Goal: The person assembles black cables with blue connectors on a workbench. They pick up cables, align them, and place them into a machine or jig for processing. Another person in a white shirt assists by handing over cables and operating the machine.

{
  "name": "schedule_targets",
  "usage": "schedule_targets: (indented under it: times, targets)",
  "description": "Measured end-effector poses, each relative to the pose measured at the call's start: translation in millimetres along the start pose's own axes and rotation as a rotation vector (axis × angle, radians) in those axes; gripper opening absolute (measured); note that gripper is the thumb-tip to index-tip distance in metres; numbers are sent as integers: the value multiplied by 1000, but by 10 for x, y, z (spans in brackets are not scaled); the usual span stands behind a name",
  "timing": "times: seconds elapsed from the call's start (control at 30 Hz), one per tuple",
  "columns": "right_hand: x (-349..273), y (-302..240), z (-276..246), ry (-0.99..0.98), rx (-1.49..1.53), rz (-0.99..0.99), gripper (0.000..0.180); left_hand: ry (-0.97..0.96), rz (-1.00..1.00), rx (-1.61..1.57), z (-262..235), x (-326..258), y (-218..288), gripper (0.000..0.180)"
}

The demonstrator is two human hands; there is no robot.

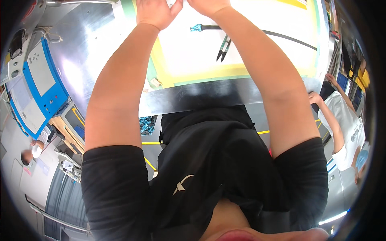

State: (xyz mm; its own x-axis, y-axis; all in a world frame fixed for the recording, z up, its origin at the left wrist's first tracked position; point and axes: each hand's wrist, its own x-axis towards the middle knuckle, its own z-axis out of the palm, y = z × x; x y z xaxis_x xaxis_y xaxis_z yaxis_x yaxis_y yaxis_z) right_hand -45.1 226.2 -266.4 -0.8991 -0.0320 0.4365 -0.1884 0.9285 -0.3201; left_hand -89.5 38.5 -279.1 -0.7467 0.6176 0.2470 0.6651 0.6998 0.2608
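Both my arms reach forward over the table to the upper edge of the picture, which cuts off my hands. My left hand [156, 13] is at the white, brightly lit work surface [193, 52], its thumb pointing toward the other hand. Close beside it on the right is my right hand [209, 5]. The fingers of both are mostly out of the picture, so what they hold is hidden. Under my right forearm runs a narrow black strap [211, 27] with a blue-and-black patterned end [196, 27]. Dark-bladed thread snips [223, 49] lie just below the strap.
Yellow tape [201, 71] borders the white surface, and a shiny metal table edge [193, 96] runs along my body. A blue-framed machine panel [46, 80] stands at left. Another person in a white shirt [341, 120] is close on the right. Blue-and-black patterned material [147, 125] shows below the table.
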Motion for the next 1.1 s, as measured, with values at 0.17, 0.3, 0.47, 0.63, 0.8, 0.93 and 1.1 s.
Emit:
schedule_targets:
  times: [0.17, 0.3, 0.47, 0.63, 0.8, 0.93, 1.1]
  targets:
    - [0, 2, 23, 22, 3, -9, 29, 101, 37, 39, 54, 5, -12, 77]
    - [3, 8, 28, 14, -14, -11, 30, 13, 7, 71, 33, 15, -8, 76]
    - [-3, 10, 5, -21, -52, -53, 33, -40, -26, 165, 37, 46, 8, 78]
    - [23, -33, -55, -101, -84, -33, 38, -126, -88, 139, -110, 90, 107, 80]
    - [49, -46, -86, -82, -78, -33, 38, -154, -99, 140, -99, 86, 94, 80]
    - [60, -37, -85, -71, -73, -30, 38, -121, -75, 177, -92, 87, 100, 80]
    - [20, -48, -54, -81, -76, -35, 36, -126, -81, 173, -73, 48, 84, 80]
